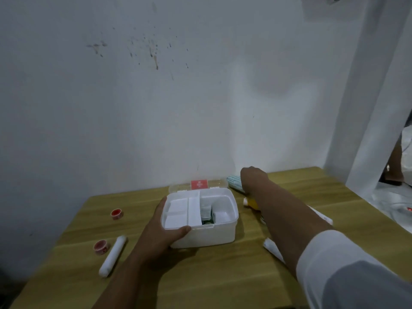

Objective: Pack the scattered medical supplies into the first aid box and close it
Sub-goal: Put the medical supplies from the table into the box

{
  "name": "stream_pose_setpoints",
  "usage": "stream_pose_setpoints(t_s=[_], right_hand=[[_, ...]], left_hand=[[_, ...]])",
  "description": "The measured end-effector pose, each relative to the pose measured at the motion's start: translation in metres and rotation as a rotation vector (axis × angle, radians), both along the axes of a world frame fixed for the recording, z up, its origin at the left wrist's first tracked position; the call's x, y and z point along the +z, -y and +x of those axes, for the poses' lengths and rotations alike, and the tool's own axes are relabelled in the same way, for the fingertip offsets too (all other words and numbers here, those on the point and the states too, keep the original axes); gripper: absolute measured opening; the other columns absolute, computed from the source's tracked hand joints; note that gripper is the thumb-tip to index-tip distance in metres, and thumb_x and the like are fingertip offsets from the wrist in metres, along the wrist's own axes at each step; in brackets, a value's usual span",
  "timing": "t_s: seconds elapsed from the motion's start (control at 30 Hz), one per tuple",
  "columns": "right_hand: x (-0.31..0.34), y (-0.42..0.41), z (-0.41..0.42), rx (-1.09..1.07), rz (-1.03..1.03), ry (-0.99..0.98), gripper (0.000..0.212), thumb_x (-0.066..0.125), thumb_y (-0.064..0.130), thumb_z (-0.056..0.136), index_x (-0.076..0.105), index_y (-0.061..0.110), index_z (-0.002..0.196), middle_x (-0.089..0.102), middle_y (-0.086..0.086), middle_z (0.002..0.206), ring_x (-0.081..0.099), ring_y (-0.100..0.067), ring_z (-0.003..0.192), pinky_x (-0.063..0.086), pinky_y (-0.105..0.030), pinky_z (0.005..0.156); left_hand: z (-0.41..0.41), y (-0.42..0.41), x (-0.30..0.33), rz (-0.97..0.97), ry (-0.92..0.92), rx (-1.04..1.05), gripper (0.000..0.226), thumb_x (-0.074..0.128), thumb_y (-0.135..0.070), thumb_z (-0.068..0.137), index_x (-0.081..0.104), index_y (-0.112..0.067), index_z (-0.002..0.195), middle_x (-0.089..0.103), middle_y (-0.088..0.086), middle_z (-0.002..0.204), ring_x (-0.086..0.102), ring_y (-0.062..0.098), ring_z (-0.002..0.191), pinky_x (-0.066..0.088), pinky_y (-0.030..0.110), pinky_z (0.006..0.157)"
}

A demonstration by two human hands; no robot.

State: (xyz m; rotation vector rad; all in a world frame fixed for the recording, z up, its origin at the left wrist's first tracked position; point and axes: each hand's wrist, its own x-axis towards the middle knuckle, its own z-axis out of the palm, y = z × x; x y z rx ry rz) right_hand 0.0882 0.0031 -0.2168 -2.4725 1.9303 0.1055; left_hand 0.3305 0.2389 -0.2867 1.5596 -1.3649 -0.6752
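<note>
The white first aid box point(214, 238) stands open mid-table, a white divider tray and some items inside. Its clear lid point(178, 188) with a red cross label lies behind it. My left hand point(162, 230) grips the box's front left corner, thumb on the rim. My right hand point(253, 178) reaches to the back right and rests on a light blue pack point(234, 184); whether the fingers are closed on it is hidden. A yellow tube point(250, 203) lies under my right forearm. Left of the box lie a white bandage roll point(112, 256) and two red-centred tape rolls point(117, 214) point(101, 246).
The wooden table point(223, 277) stands against a stained white wall. Another white roll point(270, 248) and a white packet point(323, 218) lie partly hidden by my right arm. A white pillar rises at the right, with floor beyond it.
</note>
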Motion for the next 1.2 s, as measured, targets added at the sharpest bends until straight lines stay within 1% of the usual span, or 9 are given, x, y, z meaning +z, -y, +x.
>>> stream_pose_setpoints(t_s=[0.23,0.3,0.4,0.5,0.6,0.7,0.97,1.07,1.2], right_hand=[[0.083,-0.022,-0.019,0.053,-0.178,0.062,0.036,0.072,0.015,0.083,0.063,0.009,0.116,0.068,-0.010,0.104,0.068,-0.030,0.094,0.050,-0.035,0.072],[0.110,-0.037,-0.024,0.095,-0.130,0.104,0.040,0.080,0.015,0.074,0.069,0.009,0.112,0.066,-0.007,0.092,0.067,-0.026,0.083,0.052,-0.033,0.065],[0.134,-0.071,-0.026,0.214,0.041,0.148,0.044,0.087,0.014,0.072,0.074,0.016,0.114,0.070,-0.006,0.103,0.069,-0.022,0.086,0.062,-0.034,0.063],[0.137,-0.108,-0.020,0.336,0.133,0.013,0.050,0.089,0.011,0.072,0.075,0.019,0.118,0.072,-0.005,0.109,0.070,-0.021,0.089,0.058,-0.028,0.055],[0.117,-0.125,-0.003,0.417,0.073,-0.176,0.049,0.089,0.013,0.069,0.077,0.015,0.116,0.075,-0.004,0.109,0.070,-0.024,0.095,0.061,-0.034,0.074],[0.089,-0.128,0.014,0.446,0.075,-0.176,0.051,0.089,0.012,0.070,0.074,0.011,0.118,0.074,-0.006,0.111,0.069,-0.027,0.098,0.060,-0.041,0.090],[0.034,-0.117,0.033,0.392,0.243,0.131,0.025,0.084,0.011,0.077,0.078,0.005,0.101,0.079,-0.007,0.097,0.075,-0.019,0.086,0.062,-0.032,0.080],[0.030,-0.115,0.035,0.348,0.268,0.208,0.020,0.084,0.010,0.077,0.078,0.001,0.094,0.081,-0.008,0.086,0.078,-0.018,0.078,0.064,-0.036,0.082],[0.032,-0.120,0.038,0.353,0.326,0.282,0.020,0.081,0.004,0.082,0.078,-0.002,0.101,0.080,-0.011,0.096,0.080,-0.021,0.082,0.064,-0.041,0.086]], left_hand=[[-0.001,0.000,0.001,0.016,-0.002,0.027,0.109,0.091,-0.053,0.069,0.026,-0.050,0.157,0.047,-0.027,0.144,0.050,0.007,0.129,0.048,0.031,0.096],[-0.001,0.000,0.001,0.026,-0.009,0.025,0.115,0.091,-0.057,0.066,0.025,-0.048,0.159,0.046,-0.022,0.149,0.049,0.012,0.133,0.049,0.036,0.100],[-0.001,-0.002,0.003,0.046,-0.014,0.031,0.124,0.090,-0.067,0.059,0.022,-0.047,0.160,0.044,-0.017,0.154,0.048,0.015,0.135,0.050,0.038,0.101],[-0.003,-0.002,0.002,0.037,-0.021,0.048,0.128,0.089,-0.072,0.054,0.022,-0.045,0.161,0.044,-0.017,0.155,0.048,0.016,0.136,0.048,0.040,0.105],[-0.007,-0.002,0.002,0.026,-0.023,0.051,0.126,0.089,-0.071,0.055,0.024,-0.045,0.160,0.044,-0.015,0.156,0.047,0.017,0.137,0.048,0.040,0.104],[-0.011,-0.002,0.004,0.019,0.003,0.049,0.116,0.090,-0.057,0.068,0.023,-0.041,0.161,0.042,-0.012,0.157,0.046,0.015,0.131,0.048,0.032,0.092],[-0.014,-0.001,0.004,0.019,-0.008,0.034,0.110,0.088,-0.049,0.071,0.023,-0.040,0.160,0.043,-0.019,0.142,0.045,0.013,0.128,0.044,0.018,0.079],[-0.012,-0.001,0.004,0.033,0.006,0.046,0.116,0.088,-0.057,0.067,0.021,-0.042,0.160,0.042,-0.017,0.150,0.044,0.012,0.127,0.046,0.025,0.085],[-0.009,0.000,0.002,0.052,0.027,0.037,0.128,0.084,-0.074,0.055,0.020,-0.043,0.161,0.039,-0.010,0.159,0.043,0.012,0.128,0.047,0.029,0.088]])
